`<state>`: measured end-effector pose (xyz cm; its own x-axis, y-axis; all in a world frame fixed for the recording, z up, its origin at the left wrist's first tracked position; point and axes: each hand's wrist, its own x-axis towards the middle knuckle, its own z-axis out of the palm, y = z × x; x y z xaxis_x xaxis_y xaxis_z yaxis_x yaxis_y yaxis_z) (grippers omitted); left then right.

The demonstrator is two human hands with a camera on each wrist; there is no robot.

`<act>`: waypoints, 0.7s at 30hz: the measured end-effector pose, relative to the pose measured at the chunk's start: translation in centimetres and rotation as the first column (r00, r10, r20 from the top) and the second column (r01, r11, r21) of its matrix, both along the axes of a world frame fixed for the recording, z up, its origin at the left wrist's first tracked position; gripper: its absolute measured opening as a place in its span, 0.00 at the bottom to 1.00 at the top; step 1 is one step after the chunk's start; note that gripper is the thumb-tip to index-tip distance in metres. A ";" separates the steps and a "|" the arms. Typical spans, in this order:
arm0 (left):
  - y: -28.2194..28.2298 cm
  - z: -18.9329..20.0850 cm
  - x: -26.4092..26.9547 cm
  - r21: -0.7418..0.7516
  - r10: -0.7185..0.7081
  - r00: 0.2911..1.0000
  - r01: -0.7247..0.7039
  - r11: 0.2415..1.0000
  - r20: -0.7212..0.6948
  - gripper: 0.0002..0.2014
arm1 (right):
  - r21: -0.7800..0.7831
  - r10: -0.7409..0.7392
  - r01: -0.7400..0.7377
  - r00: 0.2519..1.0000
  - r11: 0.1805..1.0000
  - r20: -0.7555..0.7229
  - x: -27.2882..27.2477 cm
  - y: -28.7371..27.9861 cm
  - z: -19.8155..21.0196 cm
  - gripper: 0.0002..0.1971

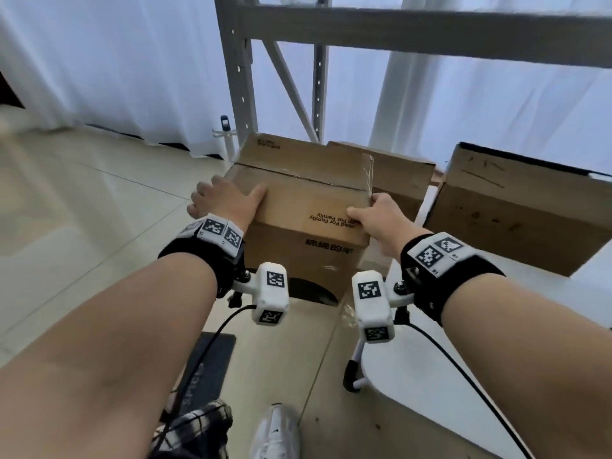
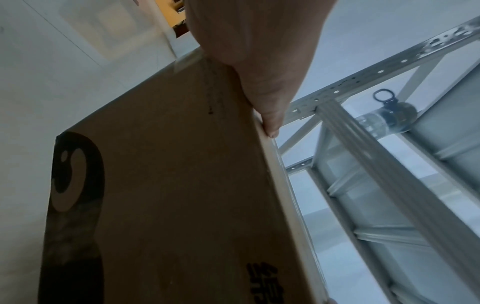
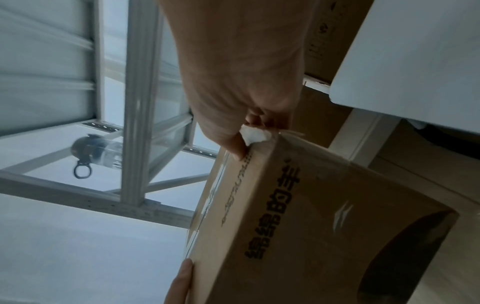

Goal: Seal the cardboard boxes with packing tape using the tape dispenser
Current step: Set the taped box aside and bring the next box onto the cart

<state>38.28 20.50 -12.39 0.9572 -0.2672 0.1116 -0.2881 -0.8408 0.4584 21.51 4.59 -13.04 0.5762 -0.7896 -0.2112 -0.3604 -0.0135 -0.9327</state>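
Note:
A closed cardboard box [image 1: 298, 200] with black printing is held between both hands, in front of my body. My left hand [image 1: 225, 197] grips its left top edge, thumb lying on the top, fingers down the side. My right hand [image 1: 381, 217] grips the right top edge the same way. Glossy clear tape [image 1: 367, 175] runs along the top seam and down the right side. In the left wrist view the thumb [image 2: 262, 92] presses the box [image 2: 168, 185] edge. In the right wrist view a small white crumpled scrap [image 3: 255, 134] sits between my fingers and the box [image 3: 311, 216] corner. No tape dispenser is in view.
Two more cardboard boxes [image 1: 407, 180] [image 1: 516, 210] stand to the right, behind a white table [image 1: 463, 376]. A grey metal rack [image 1: 238, 77] rises just beyond, with a water bottle [image 2: 389, 117] on it. A dark mat [image 1: 208, 369] lies on the tiled floor.

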 end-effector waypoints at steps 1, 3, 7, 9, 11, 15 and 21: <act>-0.1 -0.9 0.5 0.022 -0.003 1.000 0.003 1.000 -0.004 0.44 | 0.017 0.004 -0.003 1.000 1.000 -0.010 0.6 -0.1 -0.9 0.23; -0.4 -3.1 1.5 0.061 -0.003 1.000 0.004 0.998 -0.017 0.45 | 0.040 0.011 -0.009 0.999 0.999 -0.052 1.6 -0.5 -3.1 0.23; -1.0 -7.5 3.5 0.074 0.054 0.997 -0.050 0.996 -0.057 0.46 | 0.048 0.024 -0.022 0.999 0.999 -0.042 3.1 -1.0 -6.2 0.28; -0.9 -9.3 4.4 0.054 0.096 0.990 -0.091 0.994 -0.100 0.47 | 0.005 0.053 -0.053 0.996 0.999 -0.068 4.3 -1.3 -6.6 0.29; -0.6 -11.0 4.9 0.043 0.126 0.986 -0.122 0.992 -0.110 0.47 | -0.021 0.079 -0.082 0.991 0.996 -0.106 5.3 -1.3 -6.7 0.30; -0.7 -12.3 4.2 0.047 0.164 0.975 -0.159 0.986 -0.151 0.48 | -0.165 0.089 -0.116 0.982 0.979 -0.165 5.7 -0.9 -7.5 0.29; 0.2 -11.2 2.9 0.089 0.147 0.967 -0.131 0.987 -0.206 0.55 | -0.216 0.026 -0.077 0.973 0.973 -0.229 5.1 0.7 -8.1 0.27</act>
<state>41.17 20.69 -23.63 0.9852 -0.1297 -0.1121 -0.0693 -0.8995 0.4315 26.61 5.32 -21.16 0.5759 -0.8014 -0.1615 -0.5520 -0.2354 -0.7999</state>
